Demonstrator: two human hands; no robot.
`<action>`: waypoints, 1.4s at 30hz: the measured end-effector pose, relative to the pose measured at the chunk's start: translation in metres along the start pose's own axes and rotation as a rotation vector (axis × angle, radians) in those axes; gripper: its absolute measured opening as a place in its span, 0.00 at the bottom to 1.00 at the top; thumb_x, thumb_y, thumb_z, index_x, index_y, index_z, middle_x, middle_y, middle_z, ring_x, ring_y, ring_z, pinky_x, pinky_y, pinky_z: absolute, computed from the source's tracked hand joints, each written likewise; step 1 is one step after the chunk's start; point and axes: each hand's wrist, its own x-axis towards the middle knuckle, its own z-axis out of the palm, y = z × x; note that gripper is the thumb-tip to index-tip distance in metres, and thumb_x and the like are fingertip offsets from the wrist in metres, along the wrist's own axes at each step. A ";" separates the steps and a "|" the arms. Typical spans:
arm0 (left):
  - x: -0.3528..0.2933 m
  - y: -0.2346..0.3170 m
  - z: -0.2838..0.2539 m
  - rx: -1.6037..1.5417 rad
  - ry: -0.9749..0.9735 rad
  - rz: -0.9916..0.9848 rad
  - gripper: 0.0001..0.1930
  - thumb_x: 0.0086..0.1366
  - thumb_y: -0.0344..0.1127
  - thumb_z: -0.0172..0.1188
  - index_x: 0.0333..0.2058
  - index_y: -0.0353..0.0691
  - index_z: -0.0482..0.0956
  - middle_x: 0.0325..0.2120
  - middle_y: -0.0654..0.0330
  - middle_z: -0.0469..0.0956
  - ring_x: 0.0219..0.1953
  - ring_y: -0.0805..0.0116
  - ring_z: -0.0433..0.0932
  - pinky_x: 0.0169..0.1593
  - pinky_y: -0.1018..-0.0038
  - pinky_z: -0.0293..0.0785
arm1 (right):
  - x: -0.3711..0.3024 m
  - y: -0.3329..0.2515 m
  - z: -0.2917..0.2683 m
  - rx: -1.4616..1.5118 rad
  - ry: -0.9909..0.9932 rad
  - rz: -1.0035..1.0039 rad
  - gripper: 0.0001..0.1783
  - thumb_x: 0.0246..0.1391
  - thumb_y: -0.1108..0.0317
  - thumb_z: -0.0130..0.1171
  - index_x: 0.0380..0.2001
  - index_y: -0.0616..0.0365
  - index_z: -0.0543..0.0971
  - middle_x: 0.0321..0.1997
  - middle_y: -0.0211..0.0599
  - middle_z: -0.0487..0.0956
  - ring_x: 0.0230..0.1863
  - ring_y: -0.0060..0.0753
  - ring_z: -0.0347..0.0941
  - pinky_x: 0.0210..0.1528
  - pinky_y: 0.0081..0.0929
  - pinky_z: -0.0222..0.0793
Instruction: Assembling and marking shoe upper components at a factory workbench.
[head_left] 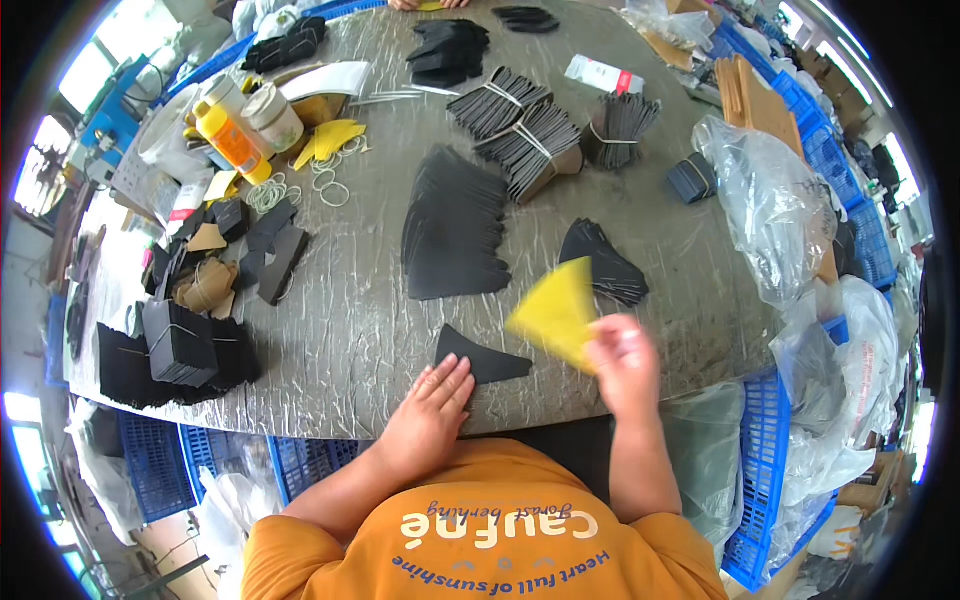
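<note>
While right hand [625, 362] holds yellow piece [556, 316], crate [764, 455], plastic [803, 508] inside

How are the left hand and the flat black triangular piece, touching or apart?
Touching: in the head view, the left hand rests its fingers on the flat black triangular piece.

Grey table [330, 335], kinda wrinkly. Around the big fanned black stack [455, 235]: banded dark bundles [488, 108] sit just beyond, a smaller black fan [608, 265] right of it, rubber bands [270, 196] left, one black piece [490, 362] on the near side.
</note>
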 end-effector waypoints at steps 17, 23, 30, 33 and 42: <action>-0.004 -0.011 0.002 -0.107 0.388 -0.059 0.14 0.53 0.29 0.69 0.41 0.37 0.83 0.51 0.52 0.78 0.53 0.48 0.76 0.55 0.54 0.70 | 0.004 0.000 0.058 -0.896 -0.463 -0.366 0.24 0.40 0.63 0.75 0.45 0.52 0.85 0.39 0.29 0.75 0.43 0.38 0.72 0.42 0.36 0.75; 0.000 -0.009 -0.004 -0.159 0.358 -0.135 0.15 0.54 0.29 0.69 0.42 0.39 0.84 0.51 0.53 0.78 0.54 0.48 0.75 0.54 0.54 0.70 | 0.005 0.001 0.057 -0.887 -0.463 -0.360 0.24 0.40 0.64 0.75 0.45 0.52 0.85 0.39 0.29 0.75 0.42 0.38 0.72 0.41 0.35 0.75; 0.007 -0.011 -0.017 -0.033 0.291 -0.098 0.17 0.53 0.32 0.69 0.44 0.44 0.84 0.53 0.60 0.79 0.55 0.51 0.74 0.57 0.54 0.68 | 0.008 -0.003 0.055 -0.831 -0.505 -0.292 0.20 0.45 0.68 0.72 0.45 0.54 0.83 0.39 0.33 0.74 0.42 0.40 0.72 0.43 0.36 0.73; 0.008 -0.012 -0.018 -0.016 0.260 -0.117 0.19 0.52 0.33 0.70 0.45 0.47 0.85 0.53 0.64 0.79 0.55 0.52 0.74 0.59 0.54 0.66 | 0.016 -0.003 0.052 -0.614 -0.347 -0.397 0.12 0.51 0.73 0.65 0.41 0.57 0.80 0.39 0.38 0.74 0.42 0.46 0.71 0.45 0.39 0.70; 0.006 -0.015 -0.016 -0.026 0.264 -0.142 0.20 0.52 0.35 0.70 0.47 0.47 0.84 0.53 0.66 0.80 0.55 0.56 0.74 0.61 0.54 0.63 | -0.003 -0.013 0.083 -0.222 -0.473 -0.110 0.04 0.61 0.75 0.60 0.33 0.61 0.74 0.29 0.45 0.74 0.30 0.50 0.74 0.33 0.37 0.70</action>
